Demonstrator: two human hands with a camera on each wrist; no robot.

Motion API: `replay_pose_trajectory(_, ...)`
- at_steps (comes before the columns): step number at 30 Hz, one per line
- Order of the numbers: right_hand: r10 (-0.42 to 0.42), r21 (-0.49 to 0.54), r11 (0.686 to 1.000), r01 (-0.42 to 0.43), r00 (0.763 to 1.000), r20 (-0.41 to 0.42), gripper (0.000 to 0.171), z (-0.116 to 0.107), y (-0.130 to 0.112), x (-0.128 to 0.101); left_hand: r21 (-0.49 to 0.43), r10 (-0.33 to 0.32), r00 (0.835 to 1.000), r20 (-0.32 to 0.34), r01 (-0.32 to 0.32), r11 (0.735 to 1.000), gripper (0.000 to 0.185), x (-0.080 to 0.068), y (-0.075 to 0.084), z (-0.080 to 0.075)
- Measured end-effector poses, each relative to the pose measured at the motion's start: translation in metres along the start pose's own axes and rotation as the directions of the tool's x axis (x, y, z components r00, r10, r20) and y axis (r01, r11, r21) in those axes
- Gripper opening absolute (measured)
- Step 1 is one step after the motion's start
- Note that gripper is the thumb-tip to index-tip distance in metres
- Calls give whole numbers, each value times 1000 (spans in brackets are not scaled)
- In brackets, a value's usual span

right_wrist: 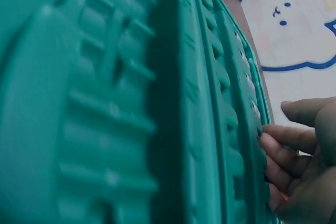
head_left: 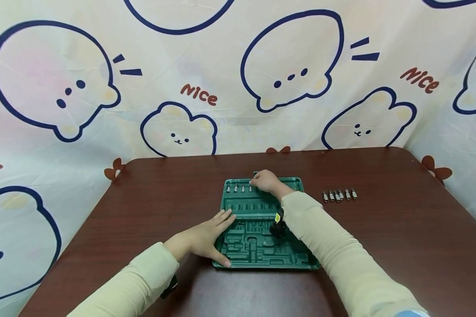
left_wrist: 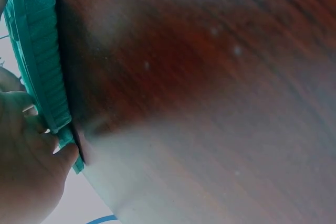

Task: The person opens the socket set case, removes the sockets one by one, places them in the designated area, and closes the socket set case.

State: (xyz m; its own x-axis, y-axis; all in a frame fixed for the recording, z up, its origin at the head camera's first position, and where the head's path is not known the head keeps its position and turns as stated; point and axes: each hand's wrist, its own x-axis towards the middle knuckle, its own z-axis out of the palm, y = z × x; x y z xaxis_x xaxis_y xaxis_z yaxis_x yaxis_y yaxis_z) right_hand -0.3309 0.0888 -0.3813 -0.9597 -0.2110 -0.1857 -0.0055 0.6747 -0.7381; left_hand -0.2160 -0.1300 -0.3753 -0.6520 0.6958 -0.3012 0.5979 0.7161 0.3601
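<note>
Centre frame: left hand (head_left: 206, 235), fingers spread, rests on green moulded-plastic case (head_left: 263, 259). Right hand (head_left: 266, 181), fingers bent, touches its upper part; cannot tell hold. Small silver metal cylinders (head_left: 337, 196) right of centre.

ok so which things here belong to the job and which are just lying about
Likely part of the job:
green case, left hand on its edge
small metal pieces in its far row, by the right hand
six loose metal pieces right of the case

Just surroundings:
brown table
cartoon-print cloth behind it
</note>
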Motion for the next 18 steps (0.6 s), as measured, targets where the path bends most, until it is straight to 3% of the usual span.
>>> replay_pose_trajectory(5,13,-47,999,-12,999,36,44,7,-5,3,5,0,1000,-2,0,1000,112,-1,-1,1)
replay_pose_trajectory(12,28,61,998,-27,999,-30,14,5,-11,-1,-4,-2,1000,-4,2,1000,112,-1,-1,0)
replay_pose_trajectory(18,49,94,995,-43,997,-64,9,6,-15,-3,-19,0,1000,1,0,1000,111,-1,0,-1)
